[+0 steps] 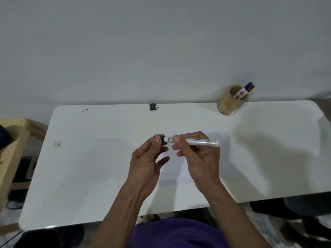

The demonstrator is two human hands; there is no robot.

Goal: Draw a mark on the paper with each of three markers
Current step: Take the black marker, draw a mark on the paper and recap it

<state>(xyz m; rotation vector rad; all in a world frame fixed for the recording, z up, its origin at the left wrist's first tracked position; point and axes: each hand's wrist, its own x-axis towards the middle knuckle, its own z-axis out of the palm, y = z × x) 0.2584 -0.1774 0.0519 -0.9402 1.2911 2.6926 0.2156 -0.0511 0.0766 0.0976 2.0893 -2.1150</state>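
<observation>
We see both hands raised above a white table (89, 167), sharing one white-barrelled marker (195, 141) that lies level between them, pointing left to right. The right hand (198, 158) grasps the barrel, thumb on the near side and fingers curled over the far side, with the plain rear end of the marker sticking out past its knuckles to the right. The left hand (148, 161) pinches the black cap (162, 138) at the marker's left end between thumb and forefinger; its other fingers hang loosely open below. We cannot tell whether the cap is fully seated or partly drawn off. Directly beneath and just beyond the two hands lies the sheet of paper (215, 135), white on white and hard to make out, its far edge showing beyond the right hand's fingers; no marks can be made out on the part we see. Well beyond the right hand and off to its right, at the table's far edge, stands a tan cylindrical holder (227, 106) with two more markers in it, one blue-capped (248, 85) and one red-capped (251, 88), leaning to the right. Beyond the left hand, at the far edge, sits a small black object (152, 106) that we cannot identify.
</observation>
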